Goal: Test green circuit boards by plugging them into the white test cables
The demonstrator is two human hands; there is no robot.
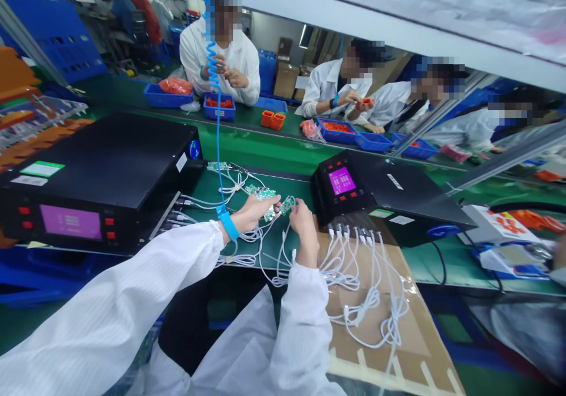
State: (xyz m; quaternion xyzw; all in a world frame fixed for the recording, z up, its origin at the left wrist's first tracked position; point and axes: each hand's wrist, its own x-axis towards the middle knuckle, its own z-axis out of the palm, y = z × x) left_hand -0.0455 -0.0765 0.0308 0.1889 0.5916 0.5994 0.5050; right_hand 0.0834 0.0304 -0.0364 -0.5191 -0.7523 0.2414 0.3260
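Note:
My left hand (255, 210) reaches over the green mat, fingers stretched out, with a small green circuit board (269, 214) lying against them. A blue wrist strap (229, 224) with a coiled blue cord (214, 60) is on that wrist. My right hand (303, 218) is closed in a pinch on another small green circuit board (287, 204), right beside the left fingertips. More green boards (260, 192) and white cables (234, 184) lie just beyond the hands.
A black tester (101, 172) with a purple screen stands at the left, a second one (380, 192) at the right. White cables (367, 302) trail over cardboard (411, 337). Across the green conveyor, people in white coats work over blue bins (219, 108) of orange parts.

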